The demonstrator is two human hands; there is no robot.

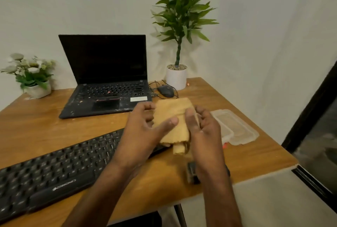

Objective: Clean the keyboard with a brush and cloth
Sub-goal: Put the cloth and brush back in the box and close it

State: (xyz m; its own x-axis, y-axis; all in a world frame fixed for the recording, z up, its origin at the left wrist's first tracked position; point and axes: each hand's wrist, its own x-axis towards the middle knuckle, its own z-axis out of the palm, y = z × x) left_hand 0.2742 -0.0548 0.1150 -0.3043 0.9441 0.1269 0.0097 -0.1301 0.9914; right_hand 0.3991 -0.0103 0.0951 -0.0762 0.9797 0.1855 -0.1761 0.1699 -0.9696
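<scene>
Folded tan cloth (172, 115) held up off the table (73, 126), between both hands, above the right end of the black keyboard (54, 168).

Left hand (140, 135): thumb laid across the cloth's front, fingers curled behind its left edge; gripping.

Right hand (206, 132): thumb on the cloth's front, fingers curled round the right edge; gripping. A rolled end of cloth hangs out below the hands.

Keyboard lies slantwise on the table, near left.

Small dark object (191, 173) on the table just under the right wrist; too blurred to identify.

Behind: open laptop (105, 81), mouse (165, 91) beside it, clear plastic container (237, 128) right of the hands.
</scene>
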